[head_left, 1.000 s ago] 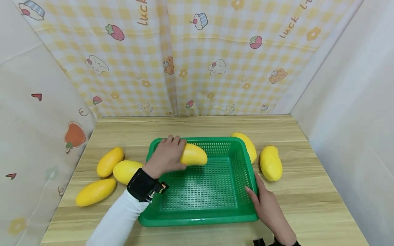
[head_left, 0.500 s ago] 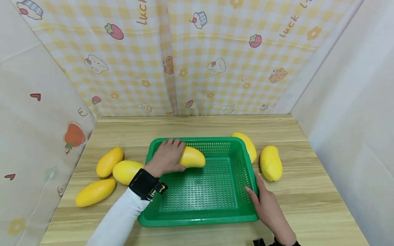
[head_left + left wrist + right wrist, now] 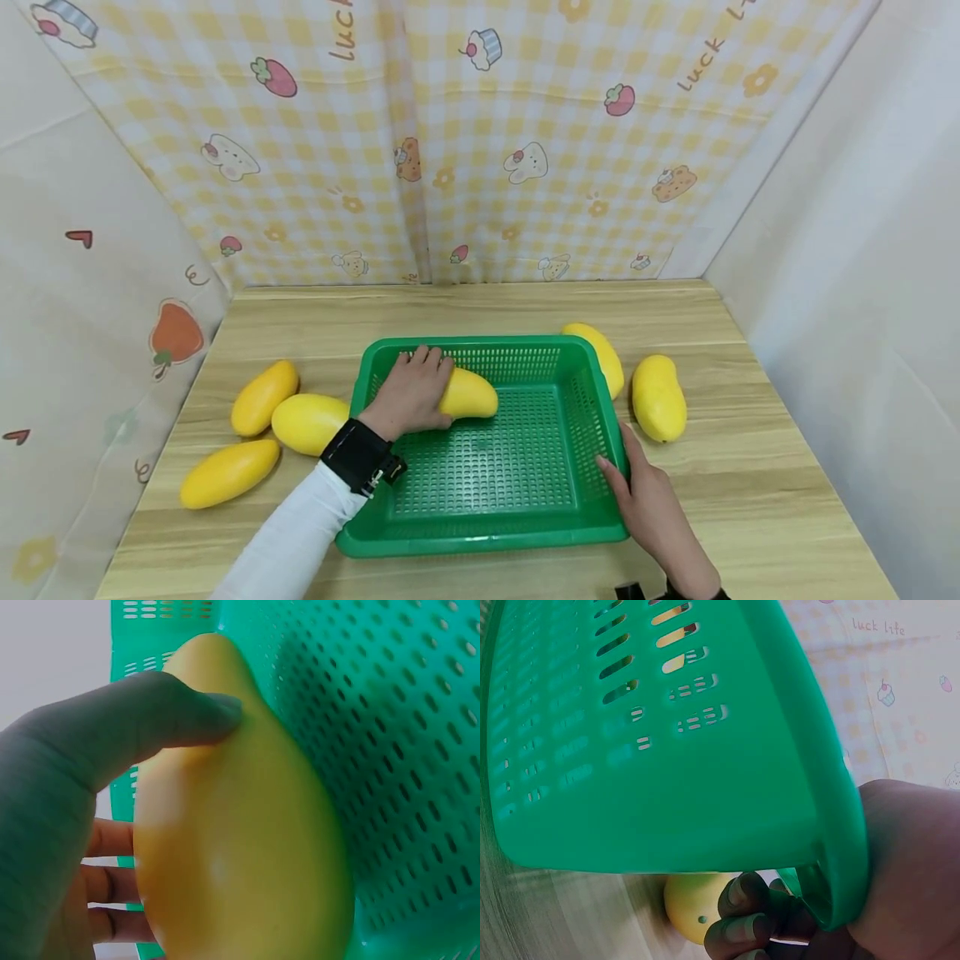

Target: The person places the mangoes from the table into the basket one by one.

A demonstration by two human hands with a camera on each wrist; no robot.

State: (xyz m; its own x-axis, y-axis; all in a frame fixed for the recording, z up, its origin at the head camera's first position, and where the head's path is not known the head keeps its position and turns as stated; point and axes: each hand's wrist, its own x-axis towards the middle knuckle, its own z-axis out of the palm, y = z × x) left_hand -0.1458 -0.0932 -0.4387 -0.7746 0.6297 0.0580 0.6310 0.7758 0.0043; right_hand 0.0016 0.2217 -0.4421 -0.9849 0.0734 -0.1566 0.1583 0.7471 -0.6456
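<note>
Inside the back left of a green plastic basket [image 3: 480, 546], my left hand [image 3: 415, 392] grips a yellow mango [image 3: 471, 395]. In the left wrist view the thumb lies across the mango [image 3: 255, 847] near its narrow end, and the other fingers wrap the far side. The perforated basket floor [image 3: 390, 750] shows close beside the fruit. My right hand [image 3: 648, 500] holds the basket's right wall near the front corner, thumb on the inside. The right wrist view shows its curled fingers [image 3: 742, 930] under the rim [image 3: 844, 847], on the outside of the wall.
To the basket's left lie three mangoes: one at the back [image 3: 264, 398], one against the basket [image 3: 309, 423], one at the front [image 3: 229, 474]. Two more lie right, one behind the basket wall [image 3: 600, 354], one farther out [image 3: 659, 398]. A checked cloth [image 3: 480, 167] hangs behind the wooden table [image 3: 757, 500].
My left hand, still gripping the mango, has moved down and slightly toward me within the basket. The right hand and the basket have stayed in place.
</note>
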